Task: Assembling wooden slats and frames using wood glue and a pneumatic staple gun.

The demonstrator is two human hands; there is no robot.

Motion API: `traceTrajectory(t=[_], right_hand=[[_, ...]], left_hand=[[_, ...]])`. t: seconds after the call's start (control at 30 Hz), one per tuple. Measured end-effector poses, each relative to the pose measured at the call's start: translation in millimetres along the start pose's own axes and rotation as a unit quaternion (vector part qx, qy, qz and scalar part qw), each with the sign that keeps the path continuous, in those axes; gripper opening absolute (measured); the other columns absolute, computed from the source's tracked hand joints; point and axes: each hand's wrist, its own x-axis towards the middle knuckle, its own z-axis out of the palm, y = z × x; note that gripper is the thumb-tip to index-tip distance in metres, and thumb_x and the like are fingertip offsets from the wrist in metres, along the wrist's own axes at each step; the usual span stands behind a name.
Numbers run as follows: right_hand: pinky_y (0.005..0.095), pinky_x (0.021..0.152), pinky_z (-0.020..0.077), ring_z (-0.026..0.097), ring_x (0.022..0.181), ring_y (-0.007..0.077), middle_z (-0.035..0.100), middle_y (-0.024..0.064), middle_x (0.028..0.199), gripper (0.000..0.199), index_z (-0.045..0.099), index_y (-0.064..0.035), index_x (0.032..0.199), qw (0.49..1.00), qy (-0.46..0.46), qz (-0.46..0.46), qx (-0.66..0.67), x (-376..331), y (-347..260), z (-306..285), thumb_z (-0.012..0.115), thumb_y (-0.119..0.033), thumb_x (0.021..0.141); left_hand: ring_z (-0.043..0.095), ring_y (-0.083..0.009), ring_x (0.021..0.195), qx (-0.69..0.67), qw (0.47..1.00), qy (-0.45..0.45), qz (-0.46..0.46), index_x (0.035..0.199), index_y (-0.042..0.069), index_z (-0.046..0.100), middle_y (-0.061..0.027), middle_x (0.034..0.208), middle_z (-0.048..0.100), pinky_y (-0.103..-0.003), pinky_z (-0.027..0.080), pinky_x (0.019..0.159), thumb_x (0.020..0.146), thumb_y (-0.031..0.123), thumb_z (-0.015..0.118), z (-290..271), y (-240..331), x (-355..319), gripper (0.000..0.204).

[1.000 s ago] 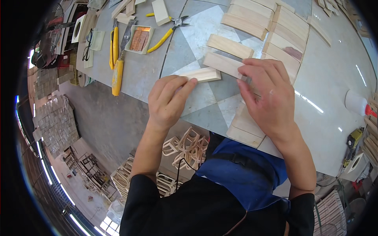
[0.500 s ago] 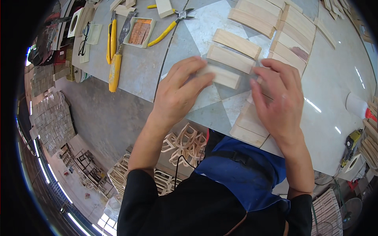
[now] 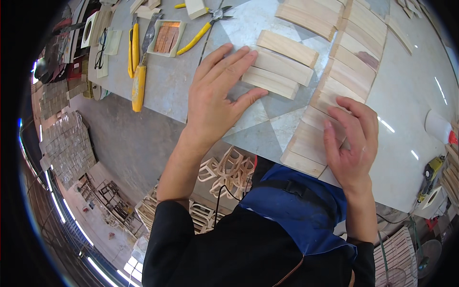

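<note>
The left hand point(image 3: 217, 98) lies flat and unclenched on the grey table point(image 3: 167, 86), fingertips touching three short wooden blocks point(image 3: 282, 64); the right hand point(image 3: 351, 141), also spread, grasps nothing and presses a row of wooden slats point(image 3: 330, 91) just right of those blocks.

Pale, unfinished wood blocks point(image 3: 282, 64) with a smooth sanded, matt face lie on a grey tabletop point(image 3: 406, 100) that looks like glossy sheet metal, catching streaks of light. The left hand point(image 3: 215, 95) presses flat on the nearest block; the right hand point(image 3: 351, 138) rests on a row of thin wooden slats point(image 3: 330, 81), equally pale and matt. Nearby are pliers point(image 3: 203, 28) with shiny yellow plastic grips, a utility knife point(image 3: 138, 86) in yellow plastic, and a blue cloth apron point(image 3: 296, 215) over a black matt fabric jacket point(image 3: 229, 258).
</note>
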Motion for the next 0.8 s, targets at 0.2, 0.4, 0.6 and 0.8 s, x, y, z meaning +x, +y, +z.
traceTrajectory(t=[0.2,0.4,0.6,0.8], right_hand=[[0.0378,0.096,0.0584,0.069,0.112,0.0294,0.076,0.0094,0.131,0.026,0.081,-0.0046,0.113,1.0,0.015,-0.007,0.011,5.5,1.6,4.7,0.084,0.002,0.087],[0.037,0.093,0.0588,0.069,0.111,0.0288,0.077,0.0087,0.129,0.026,0.081,-0.0046,0.112,1.0,0.026,0.006,0.007,-1.8,9.7,1.8,0.084,0.002,0.087],[0.0368,0.093,0.0589,0.069,0.11,0.0285,0.077,0.0083,0.129,0.025,0.081,-0.0046,0.111,0.999,0.031,0.003,0.012,-1.8,13.2,1.0,0.084,0.002,0.088],[0.0368,0.093,0.0588,0.069,0.109,0.0284,0.077,0.0082,0.128,0.024,0.081,-0.0044,0.111,0.999,0.034,0.001,0.009,1.8,13.3,0.7,0.083,0.002,0.088]], left_hand=[[0.063,-0.0308,0.152,-0.019,1.0,-0.021,0.001,0.142,0.008,0.081,-0.0098,0.151,0.078,-0.041,0.052,0.125,0.087,0.013,0.095,8.8,4.3,8.5,0.058],[0.062,-0.0306,0.154,-0.026,0.999,-0.024,-0.013,0.141,0.007,0.082,-0.0103,0.152,0.077,-0.04,0.051,0.126,0.089,0.011,0.093,17.3,10.3,18.9,0.053],[0.065,-0.0309,0.15,-0.01,1.0,-0.011,0.023,0.137,0.005,0.082,-0.0099,0.148,0.079,-0.042,0.053,0.124,0.089,0.016,0.093,24.1,10.4,28.1,0.051],[0.06,-0.0333,0.155,-0.001,0.999,-0.031,0.038,0.148,0.007,0.075,-0.0124,0.157,0.071,-0.044,0.051,0.126,0.088,0.021,0.095,22.3,7.6,30.3,0.065]])
